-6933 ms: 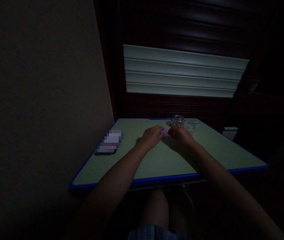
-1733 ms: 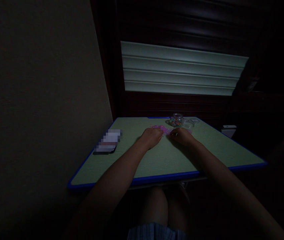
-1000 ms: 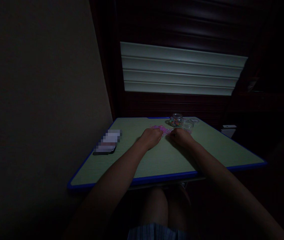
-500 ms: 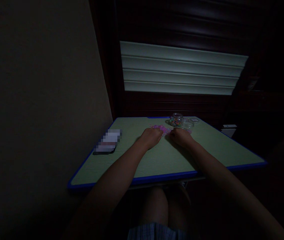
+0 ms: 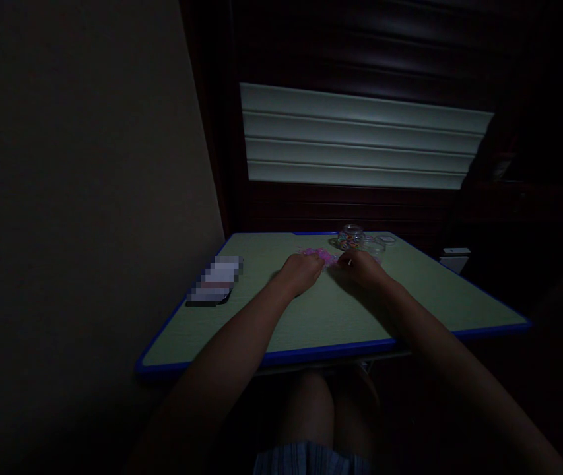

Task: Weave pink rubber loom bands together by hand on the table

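Observation:
Small pink and clear beads (image 5: 317,253) lie in a loose pile on the pale green table (image 5: 331,316). My left hand (image 5: 302,272) rests at the pile's near left side, its fingers curled closed; what they hold, if anything, is hidden. My right hand (image 5: 363,269) is at the pile's right side, thumb and fingertips drawn together in a pinch around something too small to make out. Just beyond it stands a clear jar (image 5: 351,237) with colourful ring-like pieces inside. A clear round container (image 5: 373,247) sits beside the jar, partly behind my right hand.
A phone (image 5: 215,280) with a blurred screen lies at the table's left edge. A clear lid (image 5: 386,240) is at the far right corner. The table has a blue rim (image 5: 331,351). A wall (image 5: 88,198) rises on the left, and my knees are under the near edge.
My right hand has lifted slightly and turned, its thumb and fingers now forming a visible pinch with a gap behind the tips. The left hand stays nearly in place.

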`<state>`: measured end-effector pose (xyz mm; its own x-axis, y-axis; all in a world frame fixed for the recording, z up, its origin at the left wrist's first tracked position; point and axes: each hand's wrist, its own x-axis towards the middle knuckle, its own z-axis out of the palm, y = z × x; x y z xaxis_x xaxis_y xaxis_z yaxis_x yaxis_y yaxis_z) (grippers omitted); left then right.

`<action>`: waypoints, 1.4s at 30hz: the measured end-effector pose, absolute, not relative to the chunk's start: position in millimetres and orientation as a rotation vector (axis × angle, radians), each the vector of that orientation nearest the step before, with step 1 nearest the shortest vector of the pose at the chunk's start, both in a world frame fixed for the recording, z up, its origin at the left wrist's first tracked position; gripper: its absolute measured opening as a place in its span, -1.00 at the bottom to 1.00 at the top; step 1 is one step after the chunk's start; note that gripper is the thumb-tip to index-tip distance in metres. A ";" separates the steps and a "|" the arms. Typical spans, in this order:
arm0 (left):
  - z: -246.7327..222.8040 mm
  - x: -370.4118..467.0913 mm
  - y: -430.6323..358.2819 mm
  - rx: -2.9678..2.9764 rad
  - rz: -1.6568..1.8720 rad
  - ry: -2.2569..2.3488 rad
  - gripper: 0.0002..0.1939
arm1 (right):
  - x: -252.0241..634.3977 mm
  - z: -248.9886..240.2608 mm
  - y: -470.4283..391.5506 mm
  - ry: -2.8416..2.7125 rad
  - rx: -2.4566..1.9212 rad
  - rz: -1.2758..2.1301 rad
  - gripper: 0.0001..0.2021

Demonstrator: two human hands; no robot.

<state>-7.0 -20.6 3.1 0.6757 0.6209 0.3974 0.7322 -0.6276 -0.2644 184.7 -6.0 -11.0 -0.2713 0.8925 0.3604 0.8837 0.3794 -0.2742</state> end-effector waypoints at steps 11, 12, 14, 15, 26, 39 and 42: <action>1.7 -6.3 -19.7 -2.471 -0.457 -1.079 -0.76 | 181.8 -14.2 -2.3 -2.200 -1.265 0.020 -0.83; 1.1 -6.3 -19.0 -2.469 -0.455 -1.079 -0.75 | 181.6 -14.1 -3.0 -2.211 -1.253 0.020 -0.82; 0.2 -6.5 -17.5 -2.465 -0.449 -1.077 -0.75 | 181.2 -14.0 -3.9 -2.220 -1.236 0.019 -0.82; -0.1 -6.7 -16.9 -2.460 -0.446 -1.081 -0.75 | 181.2 -14.0 -4.2 -2.225 -1.231 0.021 -0.82; 3.9 -6.2 -19.5 -2.471 -0.441 -1.058 -0.78 | 180.8 -14.0 -4.2 -2.206 -1.199 0.044 -0.80; 7.2 -7.3 -22.1 -2.464 -0.420 -1.020 -0.81 | 180.5 -12.8 -6.2 -2.224 -1.182 0.057 -0.82; 7.0 -7.6 -22.0 -2.455 -0.416 -1.017 -0.81 | 180.1 -12.1 -6.6 -2.181 -1.211 0.060 -0.82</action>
